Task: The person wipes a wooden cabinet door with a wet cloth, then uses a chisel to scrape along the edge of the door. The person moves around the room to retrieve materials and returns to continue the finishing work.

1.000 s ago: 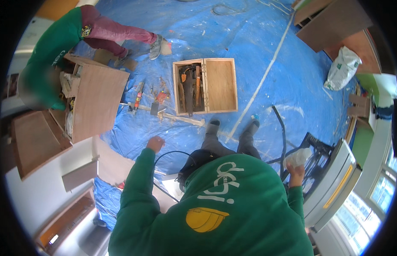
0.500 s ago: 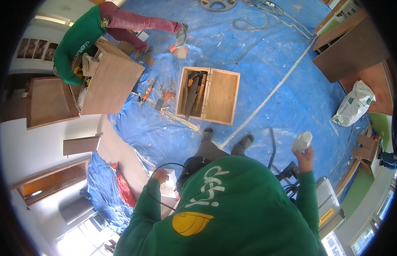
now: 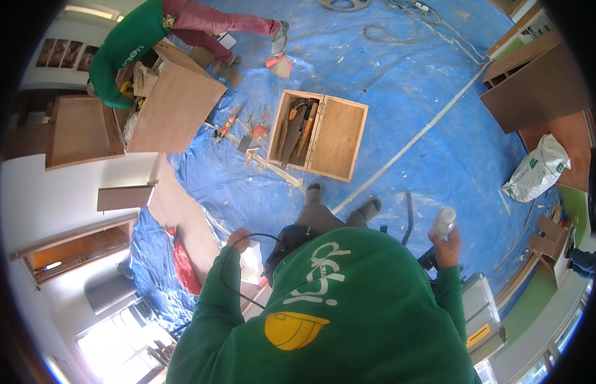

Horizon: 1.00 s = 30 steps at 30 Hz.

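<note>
In my right hand [image 3: 446, 248] is a small whitish bottle [image 3: 444, 221] with a pale cap, held upright with the fingers closed around its lower part. My left hand [image 3: 239, 239] hangs beside my left hip, next to a white box-like thing [image 3: 251, 261]. A thin black cable [image 3: 262, 236] loops past that hand to my waist; whether the hand touches it I cannot tell. The left fingers are too small and blurred to read. Ahead of my feet, an open wooden toolbox [image 3: 339, 138] holds saws and other hand tools.
Blue sheeting [image 3: 400, 141] covers the floor. Wood strips [image 3: 272, 168] and scraps lie left of the toolbox. At far left a co-worker [image 3: 128, 54] bends over a wooden cabinet [image 3: 176, 105]. A white sack [image 3: 537, 168] and brown panels [image 3: 531, 89] stand at right; a grey case [image 3: 482, 313] is behind my right arm.
The whole view has shifted slightly. My right hand with the bottle has come a little closer to my body. My left hand has risen slightly, away from the white box-like thing.
</note>
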### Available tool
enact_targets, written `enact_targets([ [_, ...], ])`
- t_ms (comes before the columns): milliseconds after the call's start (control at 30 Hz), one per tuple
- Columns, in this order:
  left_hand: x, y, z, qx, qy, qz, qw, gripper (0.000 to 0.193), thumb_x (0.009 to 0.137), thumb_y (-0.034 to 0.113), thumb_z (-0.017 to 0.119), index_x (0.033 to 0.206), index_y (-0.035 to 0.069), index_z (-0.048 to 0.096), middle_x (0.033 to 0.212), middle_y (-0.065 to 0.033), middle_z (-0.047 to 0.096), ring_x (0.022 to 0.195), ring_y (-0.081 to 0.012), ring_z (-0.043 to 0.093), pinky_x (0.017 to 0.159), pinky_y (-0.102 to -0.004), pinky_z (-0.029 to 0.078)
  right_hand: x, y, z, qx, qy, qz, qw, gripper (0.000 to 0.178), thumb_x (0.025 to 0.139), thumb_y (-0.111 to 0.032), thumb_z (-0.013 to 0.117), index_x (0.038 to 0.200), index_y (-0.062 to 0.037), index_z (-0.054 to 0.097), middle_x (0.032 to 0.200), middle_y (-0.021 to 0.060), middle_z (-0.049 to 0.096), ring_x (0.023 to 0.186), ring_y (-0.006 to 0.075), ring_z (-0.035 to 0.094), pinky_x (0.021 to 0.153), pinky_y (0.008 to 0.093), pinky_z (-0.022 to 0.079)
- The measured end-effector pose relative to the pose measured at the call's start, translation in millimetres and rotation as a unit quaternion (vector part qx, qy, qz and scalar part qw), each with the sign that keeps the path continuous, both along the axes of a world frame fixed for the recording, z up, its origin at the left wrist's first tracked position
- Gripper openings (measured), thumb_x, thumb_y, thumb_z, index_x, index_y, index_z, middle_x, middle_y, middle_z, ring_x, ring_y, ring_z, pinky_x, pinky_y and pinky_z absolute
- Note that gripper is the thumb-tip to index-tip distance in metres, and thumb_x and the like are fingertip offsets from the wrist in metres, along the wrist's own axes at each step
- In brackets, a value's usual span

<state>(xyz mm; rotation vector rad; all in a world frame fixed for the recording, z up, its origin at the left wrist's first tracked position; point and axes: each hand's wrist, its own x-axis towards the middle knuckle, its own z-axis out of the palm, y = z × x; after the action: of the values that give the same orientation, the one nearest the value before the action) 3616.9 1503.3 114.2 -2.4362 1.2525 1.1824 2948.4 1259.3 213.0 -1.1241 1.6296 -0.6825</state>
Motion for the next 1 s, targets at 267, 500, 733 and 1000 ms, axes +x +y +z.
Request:
enact_targets([
  [267, 23.1, 11.3, -51.8, 0.039, 0.21, 0.394, 0.894, 0.017, 0.088, 0.014, 0.068, 0.104, 0.007, 0.074, 0.097, -0.0149, 0.075, 0.092, -0.0348, 0.072, 0.085, -0.0444, 0.056, 49.4, 1.3, 4.6, 0.008, -0.023, -0.008, 1.0, 0.061, 0.085, -0.001, 0.079, 0.141, -0.0019, 0.055, 0.127, 0.0076, 0.066, 0.115, 0.0183, 0.063, 0.095, 0.0352, 0.055],
  [500, 105.7, -16.0, -80.3, -0.068, 0.179, 0.13, 0.973, 0.02, 0.096, 0.016, 0.061, 0.103, -0.002, 0.069, 0.082, -0.0092, 0.07, 0.075, -0.0199, 0.069, 0.068, -0.0336, 0.057, 107.9, -0.9, 23.9, -0.008, -0.056, -0.069, 0.996, 0.05, 0.087, -0.003, 0.078, 0.134, -0.0001, 0.059, 0.123, 0.0095, 0.069, 0.115, 0.0205, 0.066, 0.102, 0.0374, 0.052],
  [733, 116.3, -30.4, -112.3, -0.099, 0.252, 0.311, 0.911, 0.02, 0.095, 0.014, 0.062, 0.106, -0.001, 0.069, 0.087, -0.0096, 0.071, 0.077, -0.0177, 0.069, 0.07, -0.0323, 0.057, 164.7, -12.4, 58.2, 0.023, -0.021, -0.05, 0.998, 0.05, 0.087, -0.003, 0.078, 0.132, 0.0012, 0.059, 0.122, 0.01, 0.07, 0.112, 0.0203, 0.067, 0.099, 0.0368, 0.054],
  [1000, 163.6, 49.9, -164.6, -0.18, 0.181, 0.085, 0.963, 0.021, 0.094, 0.014, 0.064, 0.104, -0.003, 0.07, 0.09, -0.0116, 0.073, 0.077, -0.0196, 0.07, 0.069, -0.0337, 0.058, 230.5, -21.1, 56.0, 0.044, -0.033, 0.012, 0.998, 0.052, 0.085, 0.0, 0.079, 0.134, 0.0007, 0.059, 0.122, 0.0084, 0.07, 0.112, 0.0196, 0.066, 0.099, 0.035, 0.054],
])
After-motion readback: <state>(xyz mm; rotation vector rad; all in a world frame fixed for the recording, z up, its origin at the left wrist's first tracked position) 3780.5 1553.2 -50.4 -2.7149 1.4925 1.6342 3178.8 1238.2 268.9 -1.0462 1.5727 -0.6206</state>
